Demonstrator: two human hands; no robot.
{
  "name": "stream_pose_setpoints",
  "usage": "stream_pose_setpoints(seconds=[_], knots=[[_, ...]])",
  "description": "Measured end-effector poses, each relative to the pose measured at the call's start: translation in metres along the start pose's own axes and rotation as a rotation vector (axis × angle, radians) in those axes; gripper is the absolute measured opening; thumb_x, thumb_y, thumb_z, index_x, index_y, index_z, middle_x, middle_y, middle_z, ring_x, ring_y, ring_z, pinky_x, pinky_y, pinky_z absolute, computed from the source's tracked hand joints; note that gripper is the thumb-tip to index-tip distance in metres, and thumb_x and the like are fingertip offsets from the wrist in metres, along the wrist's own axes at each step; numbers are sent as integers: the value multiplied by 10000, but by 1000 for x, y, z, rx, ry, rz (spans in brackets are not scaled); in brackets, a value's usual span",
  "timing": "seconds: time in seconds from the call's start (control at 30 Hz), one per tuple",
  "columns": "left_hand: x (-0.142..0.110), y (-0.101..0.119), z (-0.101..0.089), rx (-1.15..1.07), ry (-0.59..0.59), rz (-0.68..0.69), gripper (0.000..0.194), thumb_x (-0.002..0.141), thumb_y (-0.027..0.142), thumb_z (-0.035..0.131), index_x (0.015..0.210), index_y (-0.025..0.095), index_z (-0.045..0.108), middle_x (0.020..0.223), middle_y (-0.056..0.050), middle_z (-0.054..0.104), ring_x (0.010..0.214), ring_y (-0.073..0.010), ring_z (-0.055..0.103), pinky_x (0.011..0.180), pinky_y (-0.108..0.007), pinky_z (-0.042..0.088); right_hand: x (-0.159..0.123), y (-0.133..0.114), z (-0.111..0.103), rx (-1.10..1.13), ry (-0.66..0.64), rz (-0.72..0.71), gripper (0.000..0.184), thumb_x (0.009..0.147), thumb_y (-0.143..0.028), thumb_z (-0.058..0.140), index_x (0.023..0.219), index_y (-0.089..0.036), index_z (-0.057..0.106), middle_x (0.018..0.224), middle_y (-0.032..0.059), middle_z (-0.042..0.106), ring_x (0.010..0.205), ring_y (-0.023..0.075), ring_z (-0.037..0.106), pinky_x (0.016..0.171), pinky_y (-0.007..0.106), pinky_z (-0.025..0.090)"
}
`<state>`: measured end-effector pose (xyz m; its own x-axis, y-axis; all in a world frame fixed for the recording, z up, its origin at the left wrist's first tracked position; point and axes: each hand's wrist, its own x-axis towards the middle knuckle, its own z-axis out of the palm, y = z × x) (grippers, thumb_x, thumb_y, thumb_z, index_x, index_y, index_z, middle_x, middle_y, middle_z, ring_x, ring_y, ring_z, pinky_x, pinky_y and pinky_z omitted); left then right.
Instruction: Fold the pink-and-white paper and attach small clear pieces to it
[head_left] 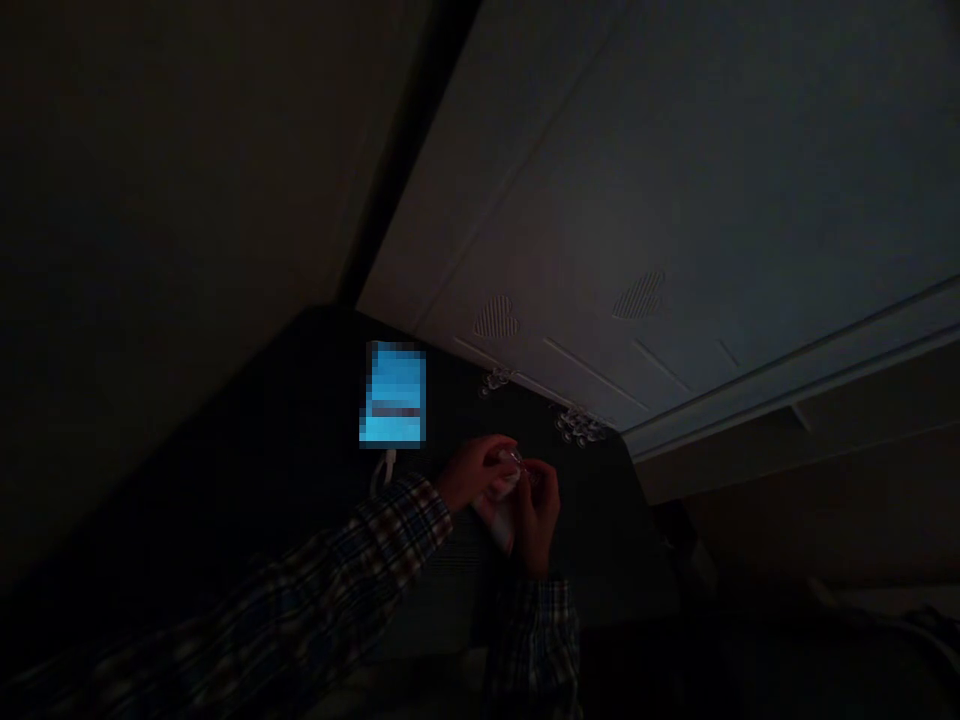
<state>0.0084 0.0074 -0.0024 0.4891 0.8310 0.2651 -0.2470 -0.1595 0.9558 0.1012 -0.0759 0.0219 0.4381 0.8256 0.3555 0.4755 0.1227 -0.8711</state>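
Observation:
In the dim light, my left hand is closed, its fingertips bent around a small pale, shiny piece whose kind I cannot make out. My right hand meets it from the right, thumb and fingers pinched at the same spot. Below the fingers shows a pale, reddish-lit strip, perhaps paper or cloth. Beyond my hands, a larger cluster of small shiny looped pieces lies on the dark tabletop. A smaller cluster of similar pieces lies to its left.
A lit, blurred-out phone-like screen lies left of my hands, with a white cable at its near end. Behind the tabletop rises a pale panel with striped heart shapes. A dark wall stands on the left.

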Motion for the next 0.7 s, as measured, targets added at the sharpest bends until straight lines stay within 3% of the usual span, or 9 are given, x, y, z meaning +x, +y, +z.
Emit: stream_pose_setpoints(seconds=[0.43,0.7], knots=[[2,9,-4,-41,142,-17,323,690,82,474,1000,155,529,1017,-78,594,895,-152,578,782,-320,483,3,12,-7,-98,18,-29,257,795,-328,478,997,-179,530,931,42,586,798,150,538,702,263,407],[-1,9,0,106,124,114,303,711,88,466,990,186,530,959,-34,565,862,-130,556,787,-296,473,3,15,-7,-131,32,-27,235,791,-327,478,956,-172,540,850,29,589,736,144,534,647,246,400]])
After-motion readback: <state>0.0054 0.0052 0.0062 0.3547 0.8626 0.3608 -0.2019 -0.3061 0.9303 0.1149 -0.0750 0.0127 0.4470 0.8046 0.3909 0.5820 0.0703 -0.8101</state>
